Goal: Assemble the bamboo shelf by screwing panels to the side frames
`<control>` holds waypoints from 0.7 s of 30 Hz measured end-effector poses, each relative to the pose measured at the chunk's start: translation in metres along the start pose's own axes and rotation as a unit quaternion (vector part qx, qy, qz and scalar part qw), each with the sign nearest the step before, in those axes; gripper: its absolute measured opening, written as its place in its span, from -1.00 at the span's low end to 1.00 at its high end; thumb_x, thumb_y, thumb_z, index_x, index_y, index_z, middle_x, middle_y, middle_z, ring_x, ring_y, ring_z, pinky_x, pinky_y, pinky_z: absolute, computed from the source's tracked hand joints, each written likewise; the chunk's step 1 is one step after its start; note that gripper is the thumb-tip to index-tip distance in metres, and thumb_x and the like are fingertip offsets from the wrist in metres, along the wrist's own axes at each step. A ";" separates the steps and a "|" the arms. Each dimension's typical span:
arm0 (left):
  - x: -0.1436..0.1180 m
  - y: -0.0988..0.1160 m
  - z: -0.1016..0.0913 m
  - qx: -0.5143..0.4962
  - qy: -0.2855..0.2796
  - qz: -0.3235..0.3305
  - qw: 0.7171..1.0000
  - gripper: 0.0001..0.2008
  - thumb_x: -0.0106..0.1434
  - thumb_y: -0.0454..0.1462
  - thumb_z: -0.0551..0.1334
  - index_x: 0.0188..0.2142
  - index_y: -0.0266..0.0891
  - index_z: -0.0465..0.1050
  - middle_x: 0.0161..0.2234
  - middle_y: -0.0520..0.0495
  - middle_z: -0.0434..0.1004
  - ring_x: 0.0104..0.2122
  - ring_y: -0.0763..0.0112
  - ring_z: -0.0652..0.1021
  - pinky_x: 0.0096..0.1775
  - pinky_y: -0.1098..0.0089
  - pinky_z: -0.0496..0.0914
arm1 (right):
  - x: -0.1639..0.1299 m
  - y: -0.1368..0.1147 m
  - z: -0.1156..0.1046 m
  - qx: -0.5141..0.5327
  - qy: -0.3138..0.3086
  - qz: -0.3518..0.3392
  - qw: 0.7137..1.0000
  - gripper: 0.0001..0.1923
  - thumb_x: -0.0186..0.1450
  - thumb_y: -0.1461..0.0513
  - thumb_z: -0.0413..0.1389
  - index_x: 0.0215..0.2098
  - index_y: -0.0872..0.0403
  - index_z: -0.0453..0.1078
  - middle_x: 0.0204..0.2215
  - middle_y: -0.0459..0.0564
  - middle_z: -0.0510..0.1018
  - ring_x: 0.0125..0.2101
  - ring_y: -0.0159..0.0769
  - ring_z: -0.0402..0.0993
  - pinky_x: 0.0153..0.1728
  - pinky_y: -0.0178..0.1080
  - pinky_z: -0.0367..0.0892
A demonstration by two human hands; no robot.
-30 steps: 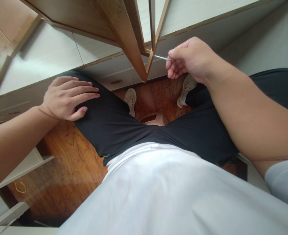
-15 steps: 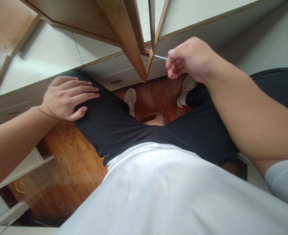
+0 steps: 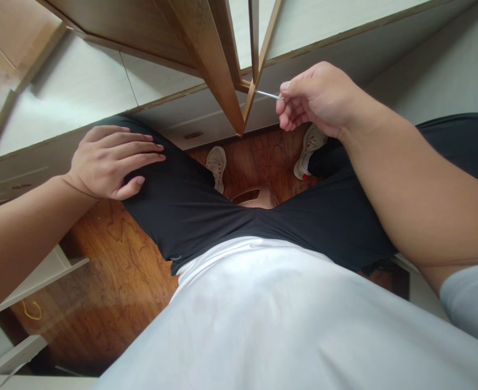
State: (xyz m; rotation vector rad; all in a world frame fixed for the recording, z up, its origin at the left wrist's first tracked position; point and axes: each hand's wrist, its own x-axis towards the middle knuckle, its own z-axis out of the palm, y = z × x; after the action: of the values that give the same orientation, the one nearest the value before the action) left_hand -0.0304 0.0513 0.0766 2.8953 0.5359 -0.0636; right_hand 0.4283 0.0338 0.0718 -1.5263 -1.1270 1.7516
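My right hand (image 3: 314,97) pinches the outer end of a thin silver hex key (image 3: 269,95) between thumb and fingers. The key's far end meets a narrow wooden bar (image 3: 252,97) of a brown wooden piece of furniture (image 3: 210,70), near the bar's lower corner; the tip itself is hidden. Flat on the dark trousers over my left thigh rests my left hand (image 3: 111,162), its fingers stretched out and holding nothing.
The wooden furniture stands on a pale ledge (image 3: 84,86) whose edge runs in front of my knees. Below are the wood floor (image 3: 117,260) and a pinkish-brown seat (image 3: 259,196) between my legs. A yellow loop (image 3: 32,310) lies at lower left beside white shelving (image 3: 39,281).
Almost nothing differs. The view has shifted by a hair, while both hands and the hex key keep their places.
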 end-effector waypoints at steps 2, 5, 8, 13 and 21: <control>0.001 0.001 0.000 0.003 0.008 0.007 1.000 -0.41 0.30 -0.08 0.07 0.31 -0.04 0.34 0.25 -0.01 0.50 0.28 0.19 0.45 0.33 0.03 0.22 | 0.000 0.000 0.001 0.000 0.000 -0.001 1.000 -0.62 0.44 0.31 0.06 -0.54 0.10 0.49 -0.64 0.03 0.53 -0.63 -0.28 0.47 -0.55 -0.28 0.38; 0.002 0.001 -0.001 0.002 0.011 0.009 1.000 -0.42 0.31 -0.08 0.06 0.29 -0.06 0.36 0.24 -0.02 0.51 0.28 0.18 0.45 0.32 0.02 0.23 | 0.000 -0.001 0.002 -0.005 0.003 0.010 1.000 -0.60 0.42 0.32 0.02 -0.57 0.08 0.48 -0.64 0.04 0.54 -0.63 -0.30 0.47 -0.56 -0.29 0.38; 0.001 0.001 -0.001 -0.002 0.005 0.000 1.000 -0.43 0.30 -0.06 0.07 0.27 -0.05 0.38 0.24 -0.01 0.51 0.28 0.17 0.45 0.32 0.01 0.23 | 0.001 -0.002 0.003 -0.013 0.005 0.018 1.000 -0.61 0.39 0.32 0.03 -0.58 0.06 0.46 -0.62 0.03 0.55 -0.62 -0.29 0.48 -0.57 -0.30 0.37; 0.004 0.003 -0.001 0.007 0.029 0.019 0.999 -0.43 0.31 -0.09 0.07 0.29 -0.06 0.36 0.23 -0.03 0.53 0.27 0.20 0.47 0.32 0.05 0.23 | 0.001 -0.001 0.002 -0.025 0.004 0.012 1.000 -0.64 0.41 0.28 0.05 -0.55 0.07 0.45 -0.59 0.03 0.58 -0.62 -0.29 0.48 -0.57 -0.29 0.36; 0.005 0.003 -0.002 0.006 0.032 0.027 0.999 -0.45 0.34 -0.09 0.07 0.28 -0.11 0.37 0.22 -0.06 0.52 0.26 0.18 0.47 0.32 0.02 0.25 | 0.001 0.000 0.000 -0.056 -0.009 0.014 0.998 -0.65 0.39 0.24 0.12 -0.56 0.01 0.47 -0.55 0.02 0.61 -0.57 -0.28 0.50 -0.54 -0.28 0.38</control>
State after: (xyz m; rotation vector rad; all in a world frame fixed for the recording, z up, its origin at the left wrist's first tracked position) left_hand -0.0250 0.0506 0.0788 2.9305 0.4697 0.0324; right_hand 0.4281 0.0347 0.0709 -1.6026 -1.2358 1.7502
